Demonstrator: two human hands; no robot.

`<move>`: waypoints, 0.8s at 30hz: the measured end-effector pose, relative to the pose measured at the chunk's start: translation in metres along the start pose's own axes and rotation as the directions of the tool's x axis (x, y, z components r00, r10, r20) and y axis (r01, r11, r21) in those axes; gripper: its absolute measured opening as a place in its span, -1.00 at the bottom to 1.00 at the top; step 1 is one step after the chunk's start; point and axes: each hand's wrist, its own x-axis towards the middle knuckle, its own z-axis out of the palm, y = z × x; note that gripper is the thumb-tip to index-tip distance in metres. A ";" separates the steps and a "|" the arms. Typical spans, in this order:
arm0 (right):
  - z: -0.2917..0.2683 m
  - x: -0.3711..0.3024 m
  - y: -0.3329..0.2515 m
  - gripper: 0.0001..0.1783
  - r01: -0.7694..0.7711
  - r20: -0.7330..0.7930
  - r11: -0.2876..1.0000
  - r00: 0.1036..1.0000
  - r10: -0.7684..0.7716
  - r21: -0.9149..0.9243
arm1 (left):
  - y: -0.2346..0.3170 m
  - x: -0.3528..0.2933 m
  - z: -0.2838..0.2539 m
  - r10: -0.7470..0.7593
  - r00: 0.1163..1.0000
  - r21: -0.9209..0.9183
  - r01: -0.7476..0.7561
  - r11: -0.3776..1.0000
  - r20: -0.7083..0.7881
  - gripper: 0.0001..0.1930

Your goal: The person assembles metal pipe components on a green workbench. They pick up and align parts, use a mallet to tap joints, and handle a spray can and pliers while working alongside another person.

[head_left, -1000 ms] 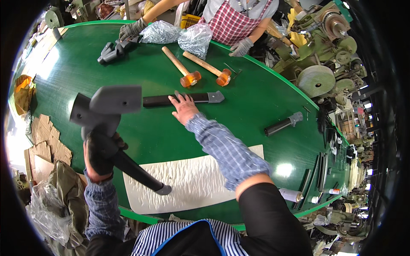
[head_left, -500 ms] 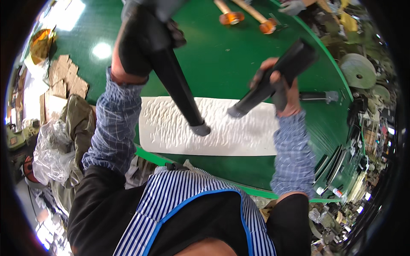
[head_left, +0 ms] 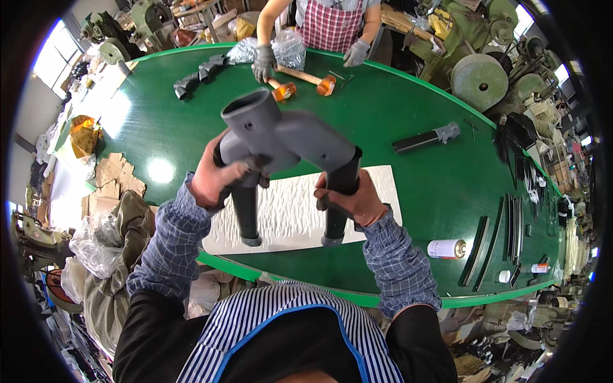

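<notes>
The left hand [head_left: 214, 175] is closed around the lower left part of a grey branched joint [head_left: 274, 137], near the top of the left black tube [head_left: 245, 207], which hangs down from it. The right black tube [head_left: 336, 217] is clasped by the right hand [head_left: 359, 199] just below the joint's right arm; how far it is seated there cannot be told. The joint is held up above a wrinkled white sheet [head_left: 287, 207], by which part of the green table [head_left: 421, 185] is covered. To the right, a short black tube with a grey end [head_left: 424, 138] and a spray can [head_left: 447, 249] are seen lying. Beyond the joint, two orange-headed mallets [head_left: 325, 85] are laid, and one mallet's handle is reached by a co-worker's gloved hand [head_left: 264, 62]; grey fittings [head_left: 186, 85] lie to its left.
</notes>
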 end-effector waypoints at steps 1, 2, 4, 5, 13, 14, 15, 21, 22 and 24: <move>-0.002 -0.001 0.002 -0.85 0.006 0.002 0.999 1.000 -0.006 -0.039 | 0.005 -0.001 0.004 -0.105 0.985 0.199 0.132 0.971 -0.140 -0.27; -0.004 -0.001 0.004 -0.87 0.033 0.041 0.998 0.999 -0.031 -0.051 | 0.007 -0.005 0.014 -0.035 0.955 0.291 0.124 0.949 -0.294 -0.24; -0.007 0.001 0.011 -0.84 0.057 0.053 0.983 0.997 -0.049 -0.175 | 0.025 -0.006 0.027 -0.028 0.992 0.399 0.075 0.914 -0.123 -0.24; -0.008 0.004 0.015 -0.82 0.087 0.067 0.965 0.995 -0.072 -0.248 | 0.039 -0.004 0.033 -0.024 0.998 0.565 0.053 0.823 -0.059 -0.23; -0.028 0.007 0.034 -0.76 0.212 0.154 0.888 0.975 -0.162 -0.409 | 0.079 0.014 0.074 -0.228 0.944 0.791 0.324 0.520 -0.237 -0.19; -0.032 0.007 0.035 -0.79 0.242 0.165 0.873 0.968 -0.188 -0.424 | 0.074 0.014 0.079 -0.178 0.962 0.814 0.270 0.514 -0.206 -0.18; -0.035 0.007 0.035 -0.82 0.306 0.166 0.842 0.952 -0.258 -0.445 | 0.072 0.015 0.082 -0.153 0.969 0.830 0.245 0.501 -0.193 -0.18; -0.026 0.005 0.024 -0.49 0.247 0.106 0.838 0.969 -0.224 -0.486 | 0.081 0.023 0.090 -0.180 0.931 0.849 0.363 0.384 -0.316 -0.16; -0.026 0.005 0.013 -0.34 0.254 0.108 0.812 0.967 -0.233 -0.525 | 0.082 0.025 0.090 -0.120 0.960 0.896 0.279 0.346 -0.253 -0.19; -0.029 0.005 -0.020 -0.04 0.296 0.137 0.836 0.955 -0.263 -0.462 | 0.080 0.028 0.089 -0.170 0.972 0.923 0.209 0.324 -0.160 -0.25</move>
